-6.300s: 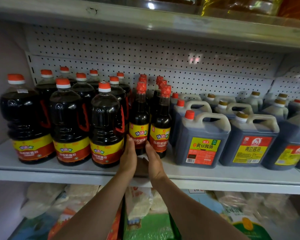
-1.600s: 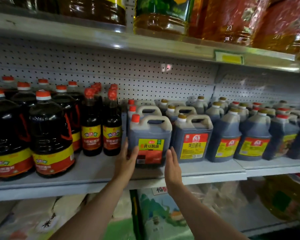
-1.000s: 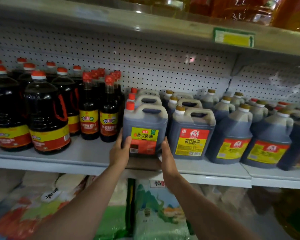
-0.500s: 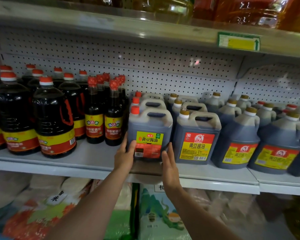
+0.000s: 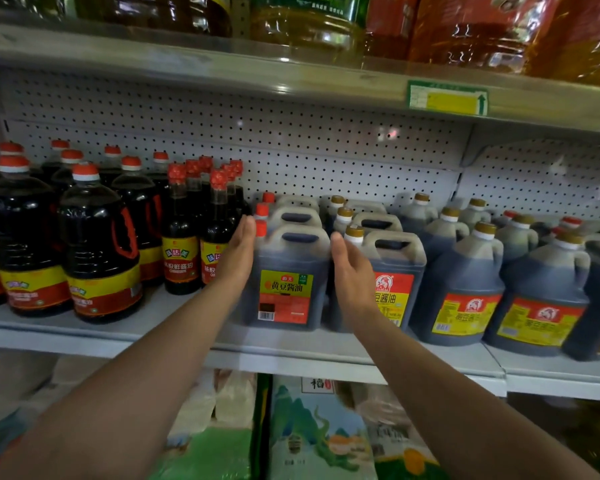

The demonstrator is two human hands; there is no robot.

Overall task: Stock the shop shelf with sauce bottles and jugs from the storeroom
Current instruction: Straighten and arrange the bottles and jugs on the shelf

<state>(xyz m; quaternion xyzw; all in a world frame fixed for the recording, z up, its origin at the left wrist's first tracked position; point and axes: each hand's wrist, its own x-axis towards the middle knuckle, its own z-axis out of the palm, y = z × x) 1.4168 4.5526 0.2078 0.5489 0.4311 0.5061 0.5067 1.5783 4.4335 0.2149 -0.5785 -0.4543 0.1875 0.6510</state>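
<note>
Head view: the shelf [image 5: 174, 336] looks close to fully stocked, so most of the work seems done; what is left appears to be squaring up the front row, or fetching more from the storeroom, which is out of sight. The left hand [image 5: 238, 252] is released, fingers straight, flat by the left side of the red-capped soy sauce jug [image 5: 286, 278]; whether it touches is hard to tell. The right hand [image 5: 352, 271] is released too, fingers relaxed, just off the jug's right side. That jug stands upright between the two hands at the shelf front, nearly full of dark sauce. Left of the left hand stand slim sauce bottles [image 5: 181, 233] and round jugs [image 5: 99, 244], all full. Right of the right hand, gold-capped jugs [image 5: 465, 285] hold dark sauce, with more rows behind
</note>
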